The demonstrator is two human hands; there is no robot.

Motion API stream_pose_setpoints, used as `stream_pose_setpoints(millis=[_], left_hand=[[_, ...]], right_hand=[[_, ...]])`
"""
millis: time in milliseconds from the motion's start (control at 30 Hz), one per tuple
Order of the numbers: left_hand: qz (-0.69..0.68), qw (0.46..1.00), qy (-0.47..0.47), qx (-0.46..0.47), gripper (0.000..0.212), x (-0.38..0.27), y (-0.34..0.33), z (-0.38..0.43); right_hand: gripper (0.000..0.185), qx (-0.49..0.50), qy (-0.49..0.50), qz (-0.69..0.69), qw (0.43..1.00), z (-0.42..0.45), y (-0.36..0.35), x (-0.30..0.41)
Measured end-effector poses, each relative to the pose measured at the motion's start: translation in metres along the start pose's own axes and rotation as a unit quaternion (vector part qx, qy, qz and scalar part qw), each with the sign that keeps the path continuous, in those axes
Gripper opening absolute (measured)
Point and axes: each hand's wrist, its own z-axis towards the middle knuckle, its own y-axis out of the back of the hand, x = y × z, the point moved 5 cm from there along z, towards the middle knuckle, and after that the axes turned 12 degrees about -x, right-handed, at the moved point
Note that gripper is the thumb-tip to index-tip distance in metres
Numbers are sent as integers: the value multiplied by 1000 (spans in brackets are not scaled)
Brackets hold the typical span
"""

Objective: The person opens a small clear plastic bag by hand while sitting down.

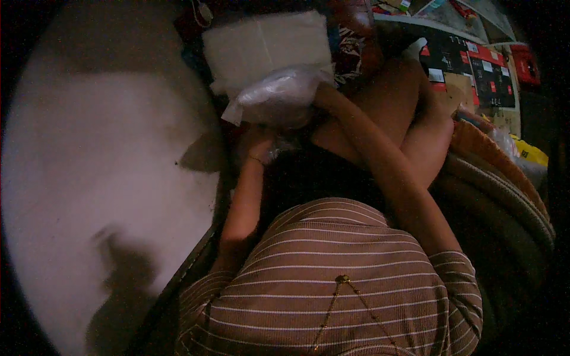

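Observation:
A translucent plastic bag [280,91], crinkled and shiny, lies across the front part of a pale, flat, folded bundle [267,44]. My right hand [325,95] is at the right end of this bag and appears to grip it, though its fingertips are hidden. Below the bag's near edge is my left hand [258,141], dim and partly covered, so its fingers cannot be made out. A loose piece of clear plastic [285,146] shows beside the left wrist. What the bag holds cannot be told.
A pale wall or floor surface [111,155] with shadows fills the left side. My bent legs [392,111] are on the right. Beyond them are black-and-red printed cardboard [463,66], a brown blanket-like fabric [498,178] and a yellow package [530,151].

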Motion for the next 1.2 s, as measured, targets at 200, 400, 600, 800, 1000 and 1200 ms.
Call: stream_pose_setpoints(millis=[200,400,600,800,1000,1200], left_hand=[[-251,952,174,34,37,-33,-8,-41],[-231,948,206,66,36,-52,-20,-45],[-286,918,257,99,39,-26,-14,-39],[-231,942,236,52,45,-46,-22,-43],[85,993,22,-77,43,-16,-5,-9],[-85,961,-57,-258,40,-11,34,-16]], right_hand=[[43,43,29,-104,993,-16,-6,-3],[36,9,75,-89,993,-6,1,-12],[35,108,-46,-66,991,-12,8,28],[31,-52,117,-8,992,-17,11,11],[28,-246,204,36,947,-19,43,51],[35,-150,-190,26,970,-27,56,29]])
